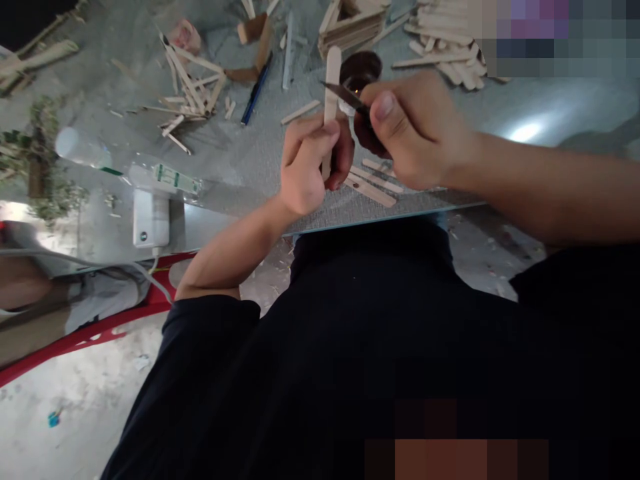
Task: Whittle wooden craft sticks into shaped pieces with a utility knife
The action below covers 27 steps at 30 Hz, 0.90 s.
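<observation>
A pale wooden popsicle stick (332, 83) with a rounded top stands upright in my left hand (310, 160), whose fingers are wrapped round its lower part. My right hand (420, 130) grips a knife by its dark handle, thumb along the top. The dark, pointed knife blade (345, 95) reaches left towards the stick's upper half; whether it touches the wood I cannot tell. Below the hands, several loose popsicle sticks (370, 188) lie near the table edge. Behind the blade is a round dark brown container (361, 70), partly hidden by my right hand.
Across the glass-topped table (240, 150) are a stack of glued sticks (355, 27), a pile of sticks (445, 40), broken stick pieces (195, 93) and a blue pen (257, 87). At left lie a clear plastic bottle (145, 175) and a white power bank (151, 219) with a cable.
</observation>
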Each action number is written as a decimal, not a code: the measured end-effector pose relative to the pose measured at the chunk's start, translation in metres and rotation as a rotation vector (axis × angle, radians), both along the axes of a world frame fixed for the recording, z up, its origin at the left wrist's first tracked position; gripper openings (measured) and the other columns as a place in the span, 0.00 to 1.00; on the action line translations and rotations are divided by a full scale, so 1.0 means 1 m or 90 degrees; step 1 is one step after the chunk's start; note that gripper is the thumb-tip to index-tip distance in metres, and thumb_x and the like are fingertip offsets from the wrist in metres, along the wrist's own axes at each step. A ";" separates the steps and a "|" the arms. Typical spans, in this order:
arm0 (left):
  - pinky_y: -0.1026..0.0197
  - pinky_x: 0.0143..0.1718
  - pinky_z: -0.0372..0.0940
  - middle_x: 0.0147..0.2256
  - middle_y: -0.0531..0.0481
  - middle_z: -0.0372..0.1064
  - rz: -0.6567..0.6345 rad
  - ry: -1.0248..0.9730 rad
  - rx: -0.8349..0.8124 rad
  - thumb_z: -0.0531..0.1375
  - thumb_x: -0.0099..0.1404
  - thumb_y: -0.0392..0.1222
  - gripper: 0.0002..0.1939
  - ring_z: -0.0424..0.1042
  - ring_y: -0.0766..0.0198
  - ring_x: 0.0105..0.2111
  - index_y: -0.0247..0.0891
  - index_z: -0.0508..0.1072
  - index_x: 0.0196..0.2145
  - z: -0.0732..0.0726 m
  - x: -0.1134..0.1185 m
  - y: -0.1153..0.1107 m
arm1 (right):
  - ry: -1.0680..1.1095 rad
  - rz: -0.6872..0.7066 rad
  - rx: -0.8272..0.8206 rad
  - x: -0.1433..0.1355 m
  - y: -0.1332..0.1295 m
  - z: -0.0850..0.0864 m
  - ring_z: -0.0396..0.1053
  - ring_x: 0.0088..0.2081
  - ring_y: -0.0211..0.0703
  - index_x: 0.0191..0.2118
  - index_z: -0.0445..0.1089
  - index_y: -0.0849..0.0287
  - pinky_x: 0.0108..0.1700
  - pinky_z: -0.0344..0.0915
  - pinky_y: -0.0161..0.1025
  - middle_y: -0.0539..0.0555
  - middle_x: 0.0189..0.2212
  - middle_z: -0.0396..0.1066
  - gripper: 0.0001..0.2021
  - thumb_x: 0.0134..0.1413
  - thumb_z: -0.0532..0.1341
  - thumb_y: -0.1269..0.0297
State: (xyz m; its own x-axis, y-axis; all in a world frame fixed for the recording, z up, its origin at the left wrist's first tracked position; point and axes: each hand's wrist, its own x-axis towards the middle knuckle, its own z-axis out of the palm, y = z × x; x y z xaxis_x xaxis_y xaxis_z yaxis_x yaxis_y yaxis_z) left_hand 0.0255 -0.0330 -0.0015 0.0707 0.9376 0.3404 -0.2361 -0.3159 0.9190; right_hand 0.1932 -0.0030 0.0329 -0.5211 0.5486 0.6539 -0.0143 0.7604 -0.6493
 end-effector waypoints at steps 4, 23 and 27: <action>0.58 0.19 0.44 0.13 0.57 0.46 -0.002 0.030 -0.007 0.48 0.77 0.78 0.42 0.45 0.69 0.13 0.43 0.64 0.19 0.002 0.001 -0.002 | -0.058 -0.021 -0.031 0.004 -0.004 0.005 0.55 0.23 0.40 0.28 0.62 0.56 0.29 0.45 0.43 0.50 0.21 0.59 0.32 0.77 0.54 0.34; 0.57 0.18 0.43 0.13 0.56 0.47 -0.043 -0.004 0.005 0.50 0.77 0.77 0.40 0.46 0.68 0.12 0.45 0.66 0.19 0.004 0.003 -0.003 | -0.113 -0.041 -0.009 0.005 -0.007 0.009 0.54 0.24 0.43 0.28 0.62 0.54 0.30 0.45 0.44 0.51 0.21 0.60 0.33 0.79 0.48 0.34; 0.58 0.17 0.48 0.14 0.56 0.48 -0.107 0.017 -0.046 0.54 0.73 0.80 0.38 0.51 0.67 0.12 0.45 0.66 0.21 0.005 -0.003 0.000 | -0.124 -0.049 0.005 0.004 -0.008 0.008 0.55 0.24 0.45 0.29 0.65 0.53 0.32 0.48 0.45 0.52 0.21 0.63 0.32 0.81 0.46 0.36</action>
State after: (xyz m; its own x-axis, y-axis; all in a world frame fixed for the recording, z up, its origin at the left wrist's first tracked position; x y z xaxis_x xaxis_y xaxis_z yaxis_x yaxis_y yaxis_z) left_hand 0.0223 -0.0332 0.0037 0.2373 0.9337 0.2681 -0.2552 -0.2064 0.9446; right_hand 0.1972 -0.0107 0.0410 -0.5948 0.5864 0.5499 0.1689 0.7599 -0.6277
